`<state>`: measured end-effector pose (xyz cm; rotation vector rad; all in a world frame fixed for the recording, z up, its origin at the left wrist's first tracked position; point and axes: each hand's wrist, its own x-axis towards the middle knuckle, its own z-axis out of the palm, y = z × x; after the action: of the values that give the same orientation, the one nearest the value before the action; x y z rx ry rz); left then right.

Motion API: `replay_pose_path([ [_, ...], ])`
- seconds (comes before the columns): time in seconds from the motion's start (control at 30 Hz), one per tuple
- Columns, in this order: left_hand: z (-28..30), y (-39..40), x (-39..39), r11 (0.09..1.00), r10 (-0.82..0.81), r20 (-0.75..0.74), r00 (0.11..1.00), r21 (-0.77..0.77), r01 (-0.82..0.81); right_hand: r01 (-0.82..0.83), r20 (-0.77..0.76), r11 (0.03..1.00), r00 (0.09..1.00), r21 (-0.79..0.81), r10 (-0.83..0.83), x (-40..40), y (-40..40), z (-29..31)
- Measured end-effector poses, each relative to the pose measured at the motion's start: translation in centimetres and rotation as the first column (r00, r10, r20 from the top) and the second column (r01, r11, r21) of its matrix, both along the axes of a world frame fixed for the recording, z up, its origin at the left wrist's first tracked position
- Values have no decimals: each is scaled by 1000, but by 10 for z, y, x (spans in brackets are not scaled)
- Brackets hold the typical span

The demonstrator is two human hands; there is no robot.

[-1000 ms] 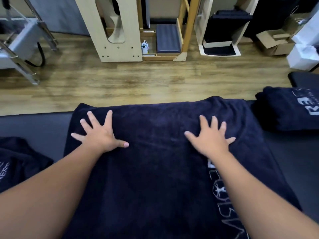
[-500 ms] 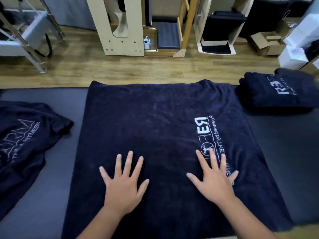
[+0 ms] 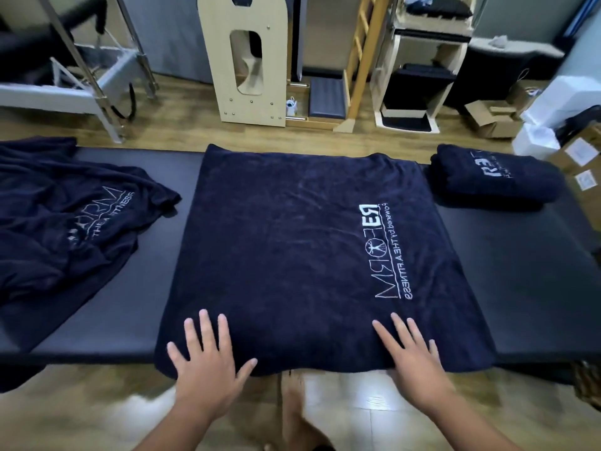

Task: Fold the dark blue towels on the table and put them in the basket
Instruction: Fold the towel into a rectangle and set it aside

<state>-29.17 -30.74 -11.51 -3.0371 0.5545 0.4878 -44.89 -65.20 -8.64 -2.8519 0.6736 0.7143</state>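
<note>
On the dark worktop (image 3: 520, 255) a dark blue towel (image 3: 292, 239) lies spread flat, its near edge hanging just over the front. Both hands rest palm-down on that near edge, forearms reaching in from below: the left hand (image 3: 205, 362) and the right hand (image 3: 413, 359) have fingers straight and splayed, gripping nothing. A crumpled towel (image 3: 65, 216) lies left, a folded towel (image 3: 494, 174) right.
</note>
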Motion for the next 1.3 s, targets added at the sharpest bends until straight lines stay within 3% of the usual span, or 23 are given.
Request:
replay_pose_path([
  [0.1,9,-4,-6,992,-124,-17,992,21,124,101,142,995,985,3,-100,-13,-13,6],
  [0.23,24,-7,0,937,-347,162,924,28,347,127,148,986,983,-108,-110,-17,-21,1],
  [0.37,29,-9,18,902,-428,206,880,40,429,134,169,984,979,-115,-113,-14,-30,-12],
  [0.57,43,-14,35,934,-357,86,930,43,354,33,229,988,974,-154,3,-6,-49,-7],
  [0.67,56,-20,62,966,-249,43,968,-65,251,98,227,986,972,-137,-65,9,-57,16],
  [0.87,79,-38,143,984,-169,-56,984,-62,166,119,371,988,926,-102,-74,66,-99,54],
  [1.0,99,-68,206,988,-151,-14,988,-16,151,106,472,991,880,-83,-55,124,-139,65],
  [1.3,121,-156,329,999,23,188,982,30,-29,12,496,986,865,-168,74,261,-222,67],
])
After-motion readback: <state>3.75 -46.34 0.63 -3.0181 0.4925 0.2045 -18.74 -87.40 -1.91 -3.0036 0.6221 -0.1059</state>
